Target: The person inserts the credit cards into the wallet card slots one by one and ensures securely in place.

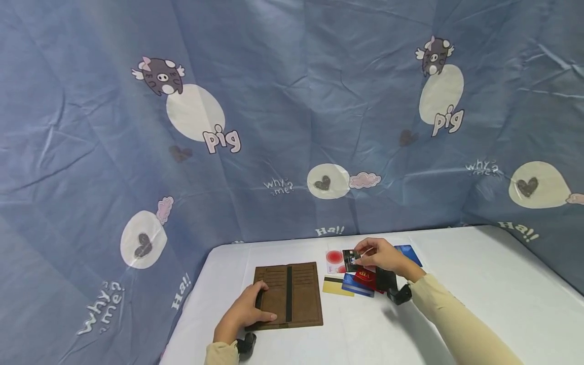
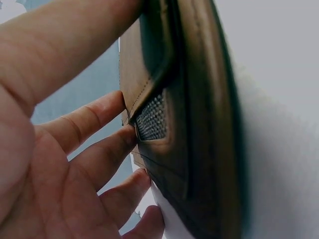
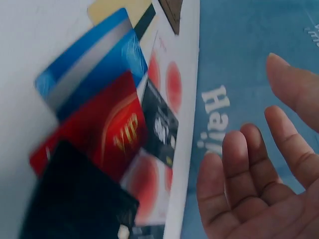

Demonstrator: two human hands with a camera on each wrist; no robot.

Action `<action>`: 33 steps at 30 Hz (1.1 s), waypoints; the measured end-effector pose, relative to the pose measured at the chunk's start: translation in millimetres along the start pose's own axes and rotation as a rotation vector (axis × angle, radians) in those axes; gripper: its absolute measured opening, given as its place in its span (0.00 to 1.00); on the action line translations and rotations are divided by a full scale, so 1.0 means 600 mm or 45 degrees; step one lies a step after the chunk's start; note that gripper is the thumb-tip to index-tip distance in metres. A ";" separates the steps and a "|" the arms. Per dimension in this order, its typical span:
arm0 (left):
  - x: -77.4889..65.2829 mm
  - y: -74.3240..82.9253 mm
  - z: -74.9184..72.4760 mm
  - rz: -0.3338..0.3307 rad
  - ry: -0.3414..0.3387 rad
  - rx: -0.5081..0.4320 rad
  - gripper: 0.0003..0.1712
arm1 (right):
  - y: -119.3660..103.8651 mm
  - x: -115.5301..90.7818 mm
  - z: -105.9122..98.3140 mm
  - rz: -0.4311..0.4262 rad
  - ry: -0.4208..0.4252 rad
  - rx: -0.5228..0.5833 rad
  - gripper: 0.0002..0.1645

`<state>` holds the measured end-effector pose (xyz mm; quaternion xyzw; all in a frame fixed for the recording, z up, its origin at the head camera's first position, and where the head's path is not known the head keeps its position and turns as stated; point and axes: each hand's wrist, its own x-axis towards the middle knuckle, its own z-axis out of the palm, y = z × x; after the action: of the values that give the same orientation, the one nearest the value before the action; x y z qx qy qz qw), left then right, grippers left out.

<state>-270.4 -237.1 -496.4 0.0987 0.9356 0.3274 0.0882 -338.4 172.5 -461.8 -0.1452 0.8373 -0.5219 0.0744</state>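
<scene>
Presently, a brown wallet [image 1: 304, 299] lies opened flat on the white table [image 1: 292, 350], a dark strap [image 1: 289, 294] running down its middle. The person's left hand [image 1: 246, 306] rests at the wallet's left side. Its fingers [image 2: 102, 154] are spread, with fingertips at the wallet's edge beside a mesh patch [image 2: 153, 119]; the thumb lies across the lower left part.

To the right of the wallet, well apart from the left hand, is a group of cards. The right hand [image 1: 383, 255] is above them, its fingers [image 3: 235, 154] spread and slightly bent, pinching nothing in the right wrist view. Nearest to its fingertips is a black card [image 1: 350, 260] with pale print; from the head view I cannot tell whether the thumb touches it. That card partly overlaps a white card with red circles [image 1: 335, 257].

Nearer the person lie a yellow card [image 1: 337, 287] with a dark stripe, a blue card [image 1: 360, 289] with a silver band, and a red VIP card [image 1: 365, 277] partly covering the blue one. A plain dark card [image 1: 386, 280] sits below the right hand, overlapping the red one. A second blue card [image 1: 409, 253] shows beyond the right wrist.
</scene>
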 end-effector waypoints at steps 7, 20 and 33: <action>0.000 0.001 0.001 0.008 0.002 -0.004 0.41 | 0.013 -0.009 -0.027 -0.003 0.037 -0.033 0.24; 0.003 -0.001 0.004 -0.002 0.022 0.020 0.42 | 0.034 -0.026 -0.044 0.049 0.044 -0.011 0.28; -0.001 0.004 0.003 -0.034 -0.007 0.031 0.42 | 0.058 -0.046 -0.074 0.061 0.063 -0.052 0.29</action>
<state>-269.0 -234.2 -496.5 0.0881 0.9404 0.3146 0.0942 -330.0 233.6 -473.9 -0.1137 0.8526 -0.5061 0.0630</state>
